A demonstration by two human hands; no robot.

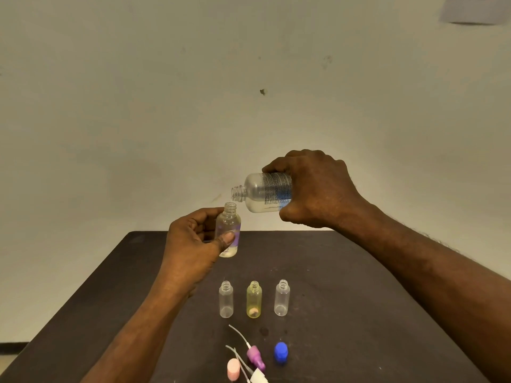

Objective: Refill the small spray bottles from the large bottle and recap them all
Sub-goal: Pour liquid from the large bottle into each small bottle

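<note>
The left hand's (193,239) fingers (227,238) curl round one uncapped small bottle (229,233), held upright above the worktop (345,286). The right hand's (315,189) fingers wrap the large bottle (265,192), tipped sideways, its open mouth just above the held bottle's neck. Nearer than the held bottle stand three more open small bottles (253,299), then three spray heads (255,357) and one blue cap (281,352).

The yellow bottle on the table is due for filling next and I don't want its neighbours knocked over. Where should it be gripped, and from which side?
Grip the yellow bottle round its straight middle, thumb in front, fingers behind, coming from the near side. It stands upright and uncapped between two clear bottles, so a front-and-back hold probably avoids them.
</note>
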